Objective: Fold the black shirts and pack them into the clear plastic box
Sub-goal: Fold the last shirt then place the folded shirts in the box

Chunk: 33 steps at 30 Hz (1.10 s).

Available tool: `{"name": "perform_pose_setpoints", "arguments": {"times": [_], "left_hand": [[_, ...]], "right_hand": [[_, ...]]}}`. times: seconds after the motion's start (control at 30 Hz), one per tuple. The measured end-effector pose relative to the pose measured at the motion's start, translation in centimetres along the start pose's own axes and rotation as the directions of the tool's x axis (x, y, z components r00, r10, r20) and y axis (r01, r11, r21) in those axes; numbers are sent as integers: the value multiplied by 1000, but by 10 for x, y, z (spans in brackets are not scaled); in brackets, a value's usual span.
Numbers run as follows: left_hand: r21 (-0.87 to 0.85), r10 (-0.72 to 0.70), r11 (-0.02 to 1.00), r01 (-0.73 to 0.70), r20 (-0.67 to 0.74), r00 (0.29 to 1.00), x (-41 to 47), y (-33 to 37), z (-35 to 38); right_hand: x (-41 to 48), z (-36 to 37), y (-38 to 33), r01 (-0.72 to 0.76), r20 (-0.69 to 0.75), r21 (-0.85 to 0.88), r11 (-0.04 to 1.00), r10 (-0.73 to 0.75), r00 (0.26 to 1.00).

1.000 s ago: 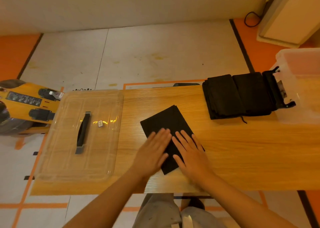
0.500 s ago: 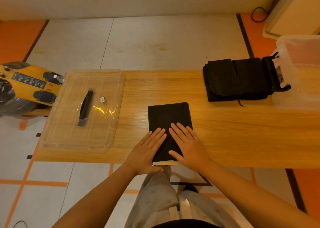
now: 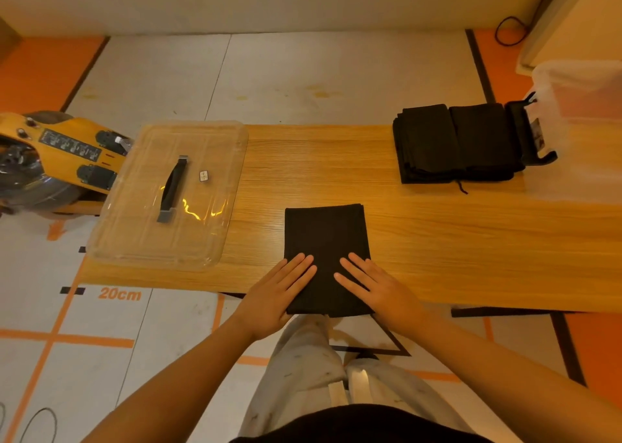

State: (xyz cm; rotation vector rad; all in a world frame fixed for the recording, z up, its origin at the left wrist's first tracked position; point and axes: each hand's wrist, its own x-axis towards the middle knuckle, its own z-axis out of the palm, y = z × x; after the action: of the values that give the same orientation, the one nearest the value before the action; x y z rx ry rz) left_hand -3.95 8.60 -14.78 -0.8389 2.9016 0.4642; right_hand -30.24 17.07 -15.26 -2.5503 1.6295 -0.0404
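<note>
The folded black shirt (image 3: 326, 240) lies as a neat rectangle on the long light-wood table (image 3: 437, 247) right in front of me. Its long axis runs straight away from my body, and its near short edge sits at, or just over, the table's front edge. My left hand (image 3: 279, 291) lies flat with straight fingers on its near left corner. My right hand (image 3: 377, 291) lies the same way on the near right corner; neither grips the cloth. The shirt's side edges run about square to the table's front edge. To my left, the clear plastic lid with a black handle (image 3: 134, 227) rests on the table's end, a strip of bare wood between it and the shirt. To my right there is a wide stretch of bare wood, then the stack of folded black shirts (image 3: 454, 143) at the far edge, touching the clear plastic box (image 3: 585, 106) at the table's right end.
</note>
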Motion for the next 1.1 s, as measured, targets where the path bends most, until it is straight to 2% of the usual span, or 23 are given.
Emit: {"name": "perform_pose_setpoints", "arguments": {"times": [0.1, 0.2, 0.27, 0.33, 0.43, 0.57, 0.63, 0.7, 0.77, 0.97, 1.1], "left_hand": [[-48, -10, 999, 12, 41, 999, 0, -2, -8], [-132, -40, 990, 54, 101, 994, 2, 1, -21], [-198, -62, 976, 90, 143, 988, 4, 3, -31], [-348, -138, 921, 178, 136, 981, 9, 5, -45], [-580, -343, 749, 321, 74, 936, 21, 3, -63], [-721, -499, 603, 341, -8, 866, 47, -9, -70], [-782, -537, 521, 342, 10, 843, 61, -21, -67], [-784, -574, 494, 376, 31, 818, 72, -31, -64], [-758, -603, 499, 420, 44, 796, 81, -40, -61], [-652, -593, 595, 470, 38, 805, 92, -50, -57], [-432, -615, 715, 550, -15, 788, 96, -44, -55]], "right_hand": [[-5, -7, 11, 65, 6, 6, 998, -65, 998], [-5, -11, 18, 71, 101, 44, 997, -75, 992], [-1, -15, 19, 22, 111, 156, 988, -40, 993], [6, -29, 18, -119, 116, 349, 929, 83, 990], [24, -54, 19, -354, 160, 545, 760, 320, 934], [59, -66, 31, -510, 270, 721, 469, 488, 830], [75, -62, 40, -562, 339, 759, 328, 539, 771], [88, -55, 48, -602, 394, 772, 205, 590, 705], [97, -48, 53, -631, 420, 763, 141, 634, 649], [109, -45, 53, -722, 366, 651, 235, 736, 570], [116, -43, 49, -805, 323, 486, 340, 786, 527]]}}
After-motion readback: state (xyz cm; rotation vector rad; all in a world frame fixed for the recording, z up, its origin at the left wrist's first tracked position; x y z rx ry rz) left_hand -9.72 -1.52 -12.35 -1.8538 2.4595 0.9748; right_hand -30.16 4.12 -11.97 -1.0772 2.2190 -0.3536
